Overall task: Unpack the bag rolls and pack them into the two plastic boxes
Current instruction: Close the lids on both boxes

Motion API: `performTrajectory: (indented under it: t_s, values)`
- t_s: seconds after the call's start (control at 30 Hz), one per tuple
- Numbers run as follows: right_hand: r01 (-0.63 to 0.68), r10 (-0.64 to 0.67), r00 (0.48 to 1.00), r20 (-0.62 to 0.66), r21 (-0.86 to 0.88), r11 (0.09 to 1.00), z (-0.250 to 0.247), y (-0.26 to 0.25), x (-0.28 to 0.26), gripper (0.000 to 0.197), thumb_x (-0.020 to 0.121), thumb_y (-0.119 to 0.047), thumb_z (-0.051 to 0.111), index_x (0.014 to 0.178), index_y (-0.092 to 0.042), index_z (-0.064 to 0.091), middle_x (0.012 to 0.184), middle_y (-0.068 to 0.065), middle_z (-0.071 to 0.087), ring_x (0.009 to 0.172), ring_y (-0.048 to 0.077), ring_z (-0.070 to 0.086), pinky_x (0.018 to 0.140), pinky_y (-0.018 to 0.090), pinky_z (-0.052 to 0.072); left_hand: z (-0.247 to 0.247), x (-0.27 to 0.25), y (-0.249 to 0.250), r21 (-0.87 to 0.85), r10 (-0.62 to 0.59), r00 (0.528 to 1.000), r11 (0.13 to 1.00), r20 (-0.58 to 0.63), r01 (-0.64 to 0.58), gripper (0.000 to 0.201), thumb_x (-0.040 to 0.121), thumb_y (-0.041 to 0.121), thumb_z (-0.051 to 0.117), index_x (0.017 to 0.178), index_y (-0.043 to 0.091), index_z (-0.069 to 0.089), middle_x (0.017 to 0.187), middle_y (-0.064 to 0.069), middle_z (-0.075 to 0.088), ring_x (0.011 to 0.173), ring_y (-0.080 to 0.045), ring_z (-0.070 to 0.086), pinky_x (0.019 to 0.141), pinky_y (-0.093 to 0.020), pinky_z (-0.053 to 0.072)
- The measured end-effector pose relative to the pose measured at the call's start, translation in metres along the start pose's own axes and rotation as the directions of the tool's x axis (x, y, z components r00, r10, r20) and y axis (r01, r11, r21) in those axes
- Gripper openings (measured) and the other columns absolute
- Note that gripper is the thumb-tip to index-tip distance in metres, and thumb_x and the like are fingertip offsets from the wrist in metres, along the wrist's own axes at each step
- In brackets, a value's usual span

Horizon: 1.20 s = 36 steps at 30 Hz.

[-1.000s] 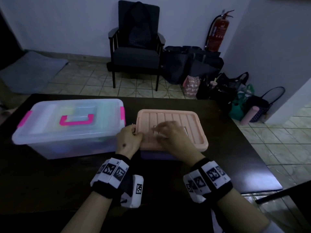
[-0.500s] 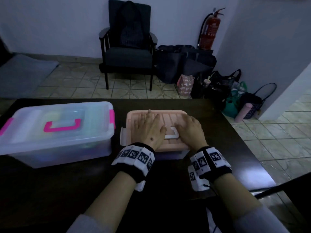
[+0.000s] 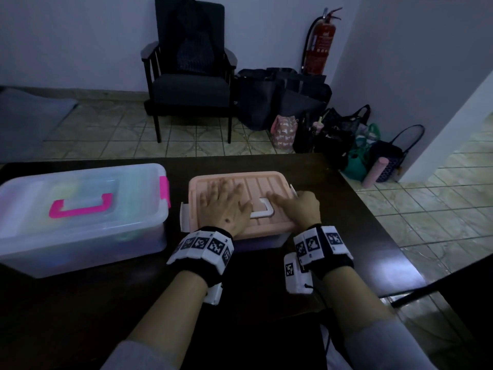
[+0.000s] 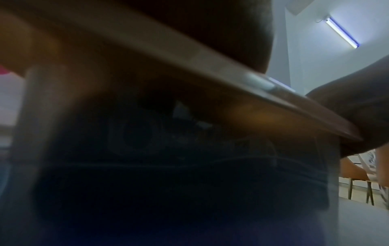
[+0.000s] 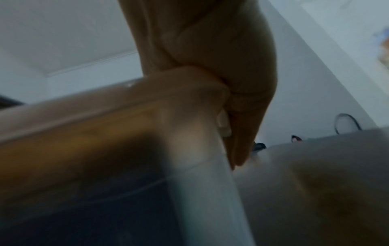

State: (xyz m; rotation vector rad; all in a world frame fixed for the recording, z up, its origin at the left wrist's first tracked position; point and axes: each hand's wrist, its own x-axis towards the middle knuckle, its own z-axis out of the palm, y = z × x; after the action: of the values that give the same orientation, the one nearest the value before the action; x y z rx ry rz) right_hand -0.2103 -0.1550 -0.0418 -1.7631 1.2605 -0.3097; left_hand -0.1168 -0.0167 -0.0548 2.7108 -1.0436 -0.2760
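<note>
1. Two boxes are sitting on the table (image 3: 346, 209): the clear box (image 3: 80, 236) with its pink handle (image 3: 80, 206) at 9 o'clock, and the pink-lidded box (image 3: 266, 182) at the centre, just beside it. No bag rolls are showing; the contents of both boxes are too dim to make out.
2. Left hand (image 3: 226, 206) is lying flat on the pink lid, fingers spread and straight, pressing and gripping nothing.
3. Right hand (image 3: 296, 206) is resting on the lid's 3 o'clock edge; the right wrist view shows its fingers (image 5: 238, 146) reaching down over the rim beside a white latch (image 5: 223, 123). Whether they are gripping the latch, I cannot tell.
4. Handling, as judged: the lid is looking like thin, stiff, smooth plastic, light and likely to flex. Best hold is appearing to be the side latches at 3 and 9 o'clock, or the white handle (image 3: 262, 212) lying flat at the centre.
5. Orientation: the pink-lidded box's long axis is running 9 to 3 o'clock, lid facing up, ribs running 6 to 12. The white handle's open side is pointing toward 9 o'clock.
</note>
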Motion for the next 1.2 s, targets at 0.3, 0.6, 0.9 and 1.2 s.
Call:
performTrajectory:
  t_s: [0.3,0.6,0.9,1.2]
  values:
    - [0.179,-0.197,0.979,-0.043,-0.263,0.948,0.009,-0.002,-0.002,0.045,0.081,-0.051,0.063,0.099,-0.010,0.059,0.091,0.006,0.063,0.079,0.019,0.059,0.067,0.030,0.047,0.001,0.001,0.001,0.003,-0.004,1.000,1.000,0.001,0.004,0.060,0.095,0.053,0.021,0.149,0.033,0.006,0.159,0.000,-0.005,0.146,-0.023,-0.008,0.116,-0.044,-0.003]
    - [0.420,-0.509,0.860,0.036,-0.618,0.665,0.017,-0.017,-0.022,0.057,0.093,-0.029,0.051,0.144,-0.020,0.030,0.152,0.007,0.029,0.142,0.027,0.020,0.114,0.048,0.022,-0.023,-0.038,-0.016,-0.289,-0.060,0.916,0.955,-0.397,-0.062,0.037,0.092,0.017,0.046,0.129,0.015,0.052,0.136,-0.005,0.049,0.125,-0.022,0.043,0.103,-0.032,0.031]
    - [0.586,-0.386,0.810,0.441,-0.607,0.536,0.074,-0.035,-0.054,0.063,0.091,-0.063,0.029,0.147,-0.042,0.010,0.159,0.000,-0.004,0.145,0.032,-0.010,0.111,0.059,-0.006,0.008,-0.075,-0.037,-0.727,-0.428,0.863,0.678,-0.268,0.111,0.065,0.093,0.031,0.051,0.144,0.003,0.024,0.150,-0.013,0.028,0.139,-0.024,0.026,0.113,-0.032,0.018]
    - [0.588,-0.333,0.809,0.485,-0.660,0.468,0.068,-0.034,-0.053,0.070,0.085,-0.074,0.026,0.146,-0.047,0.002,0.159,-0.003,-0.008,0.145,0.028,-0.013,0.112,0.059,-0.006,0.016,-0.056,-0.053,-0.971,-0.522,0.830,0.012,0.198,0.239,0.062,0.057,0.049,0.069,0.100,0.005,0.067,0.097,-0.013,0.071,0.093,-0.027,0.067,0.092,-0.044,0.051]
